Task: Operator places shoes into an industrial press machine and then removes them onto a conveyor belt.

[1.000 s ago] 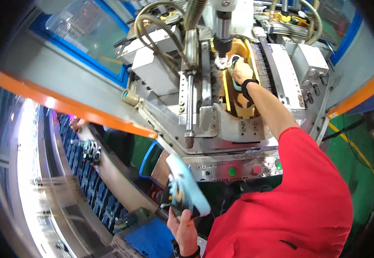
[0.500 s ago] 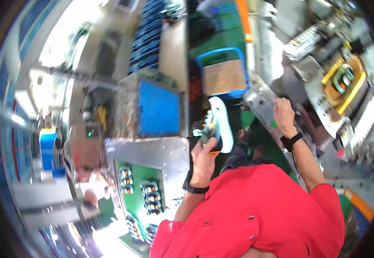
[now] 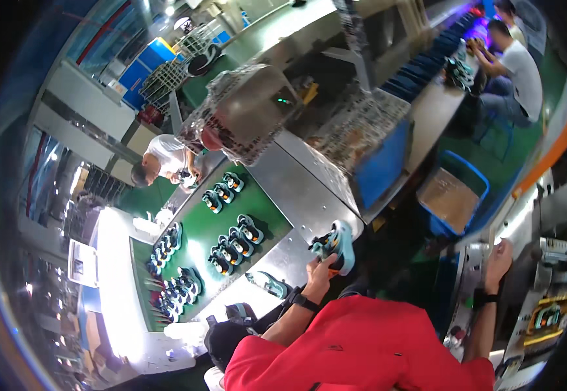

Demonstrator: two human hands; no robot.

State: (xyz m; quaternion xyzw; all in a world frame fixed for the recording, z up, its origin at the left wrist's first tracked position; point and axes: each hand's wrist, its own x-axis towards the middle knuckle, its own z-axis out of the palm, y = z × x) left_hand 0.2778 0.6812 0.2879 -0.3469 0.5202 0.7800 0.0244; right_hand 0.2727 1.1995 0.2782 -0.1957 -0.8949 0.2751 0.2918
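Observation:
A sneaker point(image 3: 339, 249) with a pale blue sole and dark and orange parts is in my left hand point(image 3: 321, 272), whose fingers are closed round it. It is held just off the corner of the metal worktable. Another shoe point(image 3: 268, 285) lies on the bright table edge close to my left forearm. My right hand point(image 3: 498, 262) is at the far right, beside the metal machine frame. Its fingers are curled together, with nothing visible in them.
Several shoes point(image 3: 236, 244) stand in groups on the green belt point(image 3: 198, 228). A speckled machine box point(image 3: 257, 111) rises beyond it. A blue-framed stool point(image 3: 451, 199) stands ahead right. A person point(image 3: 169, 156) works across the belt; other people point(image 3: 518, 75) sit far right. A yellow fixture point(image 3: 549, 319) holds a shoe.
My view has swung left, bringing the green belt and its shoes into fuller view. My left hand keeps the sneaker, now by the table corner. My right hand remains curled near the machine.

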